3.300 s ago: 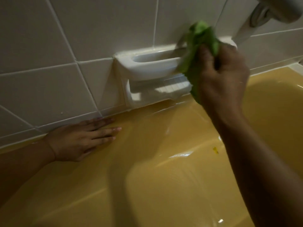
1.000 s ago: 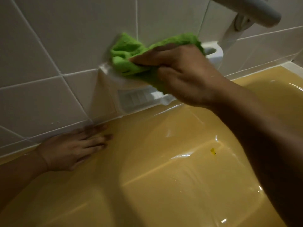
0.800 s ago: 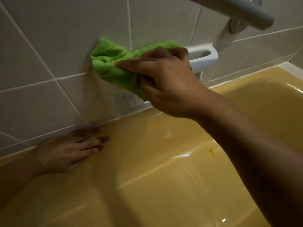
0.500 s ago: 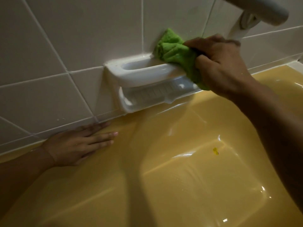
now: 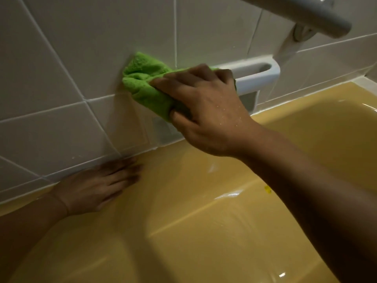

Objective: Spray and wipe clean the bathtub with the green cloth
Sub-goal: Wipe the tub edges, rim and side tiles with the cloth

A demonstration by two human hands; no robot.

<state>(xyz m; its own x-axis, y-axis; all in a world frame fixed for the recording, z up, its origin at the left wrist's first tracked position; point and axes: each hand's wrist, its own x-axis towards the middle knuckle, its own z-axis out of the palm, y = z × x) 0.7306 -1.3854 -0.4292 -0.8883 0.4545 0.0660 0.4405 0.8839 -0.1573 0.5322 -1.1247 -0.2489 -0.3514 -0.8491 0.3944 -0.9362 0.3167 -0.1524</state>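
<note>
Head view: right hand [image 5: 206,111], arm reaching in from the right, fingers curled round the bunched cloth [image 5: 145,84] and pressing it against the tiled wall [image 5: 61,64] over the soap dish [image 5: 259,73]; left hand [image 5: 95,188] flat, fingers straight together, on the tub [image 5: 183,221] ledge beside the wall.

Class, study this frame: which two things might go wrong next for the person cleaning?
1. The left hand lies flat on the glossy bathtub ledge; it might slip if leaned on.
2. The right hand grips the green cloth at the jutting soap dish; knuckles might knock it.
</note>
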